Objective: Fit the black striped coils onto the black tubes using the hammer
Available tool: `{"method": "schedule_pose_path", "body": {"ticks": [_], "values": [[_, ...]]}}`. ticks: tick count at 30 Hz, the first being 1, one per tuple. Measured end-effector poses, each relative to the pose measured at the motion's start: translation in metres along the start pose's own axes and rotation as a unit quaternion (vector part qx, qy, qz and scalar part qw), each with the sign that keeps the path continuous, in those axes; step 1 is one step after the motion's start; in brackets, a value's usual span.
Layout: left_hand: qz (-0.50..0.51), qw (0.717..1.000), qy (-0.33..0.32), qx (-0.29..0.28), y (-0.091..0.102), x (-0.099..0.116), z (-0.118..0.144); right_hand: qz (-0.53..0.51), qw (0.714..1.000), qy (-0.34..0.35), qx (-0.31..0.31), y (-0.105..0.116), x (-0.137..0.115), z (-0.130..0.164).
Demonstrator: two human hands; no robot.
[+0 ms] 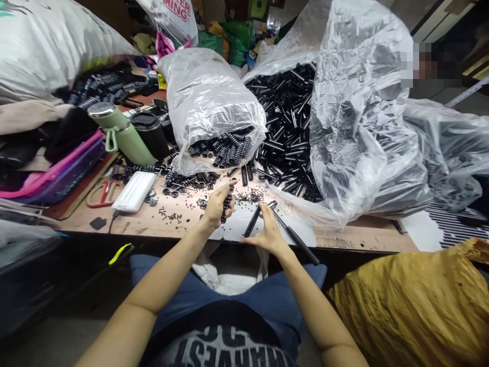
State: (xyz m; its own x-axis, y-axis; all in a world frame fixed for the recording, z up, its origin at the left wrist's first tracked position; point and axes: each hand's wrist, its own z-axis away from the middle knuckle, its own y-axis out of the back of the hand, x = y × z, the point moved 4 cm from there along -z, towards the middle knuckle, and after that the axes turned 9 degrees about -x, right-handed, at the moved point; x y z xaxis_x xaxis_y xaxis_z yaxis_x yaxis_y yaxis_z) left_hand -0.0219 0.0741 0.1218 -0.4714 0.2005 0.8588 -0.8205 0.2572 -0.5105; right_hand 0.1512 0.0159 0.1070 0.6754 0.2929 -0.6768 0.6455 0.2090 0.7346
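My left hand (pixel 217 205) is closed around a ribbed black rod (pixel 225 210), held upright over the table's front part. To its right, my right hand (pixel 272 233) holds a smooth black tube (pixel 252 222) between thumb and fingers, near the table edge. A tool with a metal shaft and a long black handle (pixel 301 245) lies beside that hand, its handle jutting past the edge. Small dark bits (pixel 248 195) are scattered on the table between and beyond my hands. Two short black tubes (pixel 244 176) rest just behind them.
An open plastic bag (pixel 214 86) spills ribbed black rods. Behind it, a large clear bag (pixel 355 112) holds many black tubes (pixel 286 127). Left are a green bottle (pixel 126 135), a black cup (pixel 150 133), a white power bank (pixel 134 191) and red-handled scissors (pixel 101 193). A yellow sack (pixel 412 300) stands right.
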Motion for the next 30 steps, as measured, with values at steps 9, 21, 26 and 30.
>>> {"method": "schedule_pose_path", "body": {"ticks": [9,21,26,30], "values": [[0.008,0.997,0.067,0.045,-0.028,-0.028,0.012,-0.037,0.981,0.19,-0.024,0.018,-0.048,-0.02],[-0.037,0.988,0.138,0.05,-0.04,-0.031,0.012,-0.099,0.989,0.108,0.008,0.0,-0.023,-0.015],[-0.116,0.983,0.137,0.038,-0.032,-0.043,0.009,-0.054,0.994,0.089,0.023,-0.007,-0.017,-0.014],[-0.418,0.907,-0.046,0.013,-0.026,-0.055,0.017,0.018,0.996,0.047,0.071,-0.023,-0.006,-0.014]]}}
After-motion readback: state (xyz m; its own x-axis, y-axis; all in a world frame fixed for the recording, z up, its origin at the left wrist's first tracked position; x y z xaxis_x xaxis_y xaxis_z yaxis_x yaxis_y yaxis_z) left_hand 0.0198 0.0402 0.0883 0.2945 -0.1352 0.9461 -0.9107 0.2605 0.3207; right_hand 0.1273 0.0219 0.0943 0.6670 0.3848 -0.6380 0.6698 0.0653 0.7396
